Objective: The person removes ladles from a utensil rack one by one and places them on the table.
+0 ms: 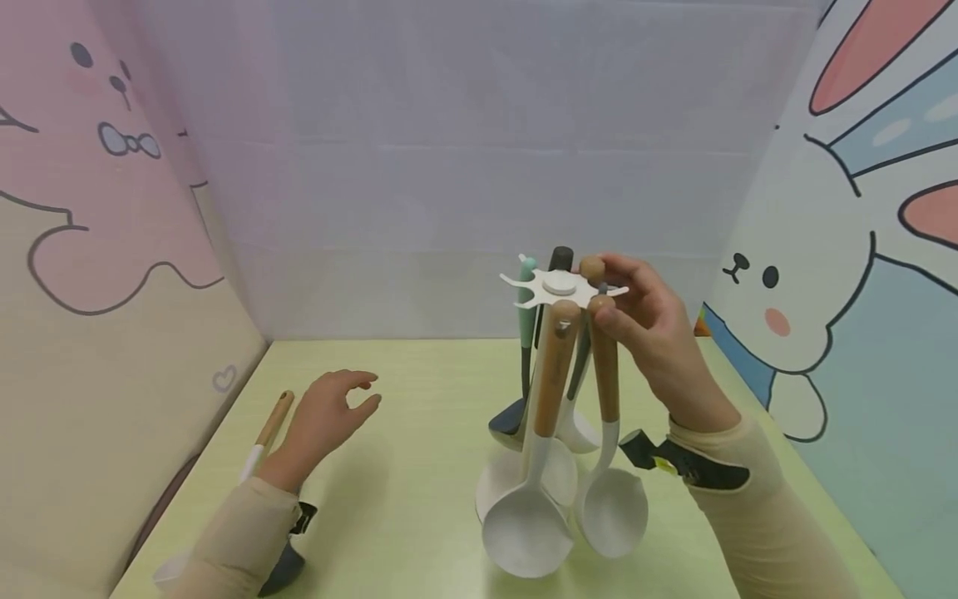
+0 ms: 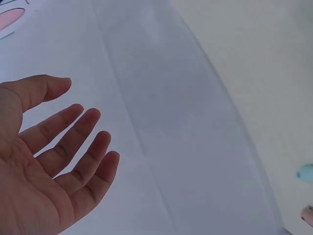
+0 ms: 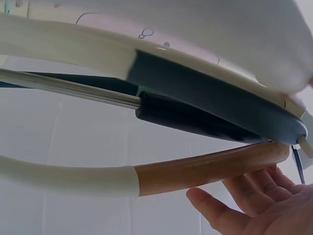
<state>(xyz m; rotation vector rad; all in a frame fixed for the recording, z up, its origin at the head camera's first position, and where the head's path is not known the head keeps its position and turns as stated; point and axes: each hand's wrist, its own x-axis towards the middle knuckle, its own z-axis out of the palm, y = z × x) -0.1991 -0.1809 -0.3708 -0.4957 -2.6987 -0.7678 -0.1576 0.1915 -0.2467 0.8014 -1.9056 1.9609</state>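
A white rotary utensil rack (image 1: 560, 284) stands right of centre in the head view, several utensils hanging from its hooks. My right hand (image 1: 654, 329) is at the rack's right side, its thumb at the top of a ladle (image 1: 604, 366) with a wooden handle and white bowl. In the right wrist view, fingertips (image 3: 210, 203) lie against a wooden handle (image 3: 195, 174) with a white stem. Another wooden-handled ladle (image 1: 560, 366) hangs in front. On the left, my left hand (image 1: 325, 420) hovers over the table with nothing in it, fingers loosely bent.
Beside my left forearm lie a wooden-handled utensil (image 1: 275, 418) and a dark-headed one (image 1: 284, 570), both partly covered by the arm. A mint-handled utensil (image 1: 527, 316) hangs on the rack's left. Cartoon-printed panels (image 1: 816, 274) border the pale green table (image 1: 419, 499).
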